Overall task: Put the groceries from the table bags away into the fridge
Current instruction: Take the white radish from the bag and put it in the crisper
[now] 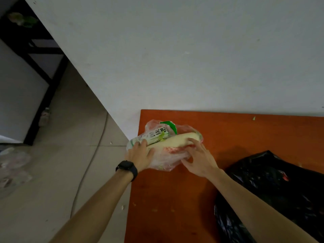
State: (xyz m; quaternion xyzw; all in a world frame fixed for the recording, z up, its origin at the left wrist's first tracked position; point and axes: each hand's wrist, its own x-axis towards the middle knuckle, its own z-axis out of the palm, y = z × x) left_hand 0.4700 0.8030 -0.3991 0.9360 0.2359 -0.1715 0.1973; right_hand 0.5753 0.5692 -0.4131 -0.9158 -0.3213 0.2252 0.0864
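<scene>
Obs. 1. Desk [175,199]: orange-brown top, its far edge butts against a white wall [175,50].

Obs. 2. Clear bag [168,160] sits on the desk at its far left corner, with the left end slightly overhanging the desk's left edge. Through the plastic I see a long pale item [175,140] lying across the top, a green-and-white printed pack [154,135] on its far side, and something red [175,149] beneath the pale item. I cannot identify the red thing.

Obs. 3. My left hand [140,155] is at the bag's left end, over the desk's left edge. The fingers curl over the end of the bag and the thumb lies along its near side, so the hand grips it. A black watch [127,169] is on that wrist.

Obs. 4. My right hand [199,158] is at the bag's right end, above the desk top. Its spread fingers bend onto the pale item through the plastic, and the thumb is tucked under the bag's near edge, so the bag is pinched between them.

Obs. 5. Black bag [271,190]: crumpled, on the desk's near right part, apart from the clear bag.

Obs. 6. Small green scrap [253,118] on the desk near its far edge.

Obs. 7. Tiled floor [52,181] left of the desk. A pale cable [87,169] runs across it, and crumpled clear plastic [12,163] lies further left. A dark frame [40,71] stands beyond, well away from the desk.
</scene>
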